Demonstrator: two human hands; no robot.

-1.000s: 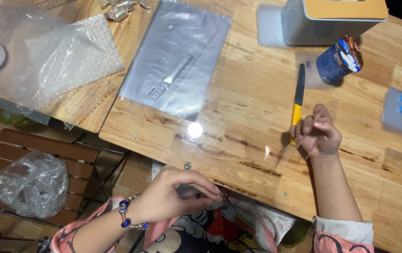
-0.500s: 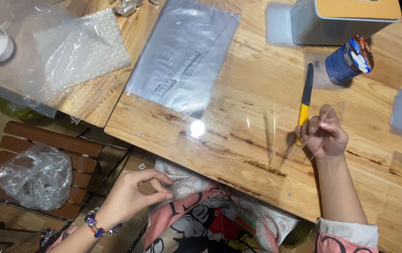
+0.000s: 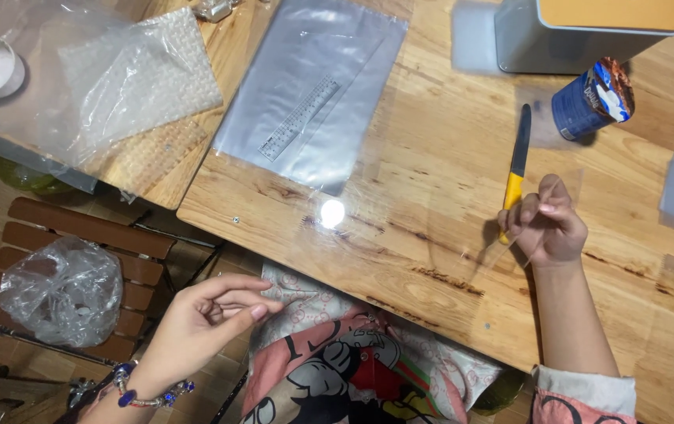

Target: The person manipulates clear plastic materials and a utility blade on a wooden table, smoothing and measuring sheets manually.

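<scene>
Gripping a yellow-handled utility knife (image 3: 516, 173) in clenched fingers (image 3: 529, 210), right hand (image 3: 547, 228) resting on the wooden bench (image 3: 431, 259), blade pointing away toward a blue cup (image 3: 592, 98), left hand (image 3: 199, 322) off the bench edge, fingers loosely curled, holding nothing, grey plastic bag (image 3: 313, 94) lying flat nearby.

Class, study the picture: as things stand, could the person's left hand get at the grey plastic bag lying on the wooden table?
Probably yes. The left hand hangs empty below the table edge, and the grey plastic bag lies flat with bare wooden table before it; nothing blocks a reach up and forward.
</scene>
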